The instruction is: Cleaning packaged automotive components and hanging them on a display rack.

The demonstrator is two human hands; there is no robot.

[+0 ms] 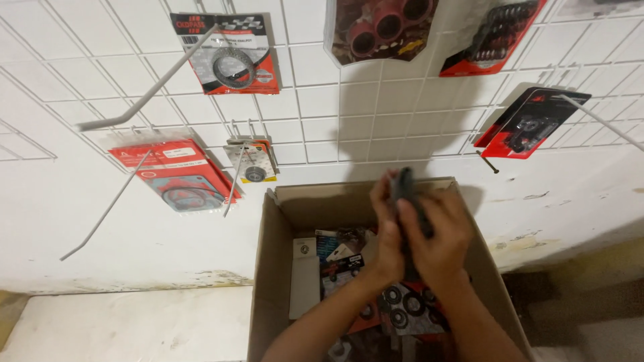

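Both hands up over the cardboard box (272,268), pressed together around 1 dark flat packet (405,182). Left hand (387,231) wrapped on the near side, right hand (439,234) clamped over the top, fingers folded round the packet's edge. Packet held upright, just above the box's far rim, blurred, contents impossible to make out. Down in the box, a jumble of blister packs (402,308) with round black rings, plus 1 pale carton (304,278) standing at the left wall. Behind, a white wire grid (315,100) on the wall. Hanging there: a ring pack (235,57), a red gasket pack (178,175), a small bearing pack (253,163), 1 black-and-red pack (530,124) at right. Several bare hooks (144,90) jutting out.
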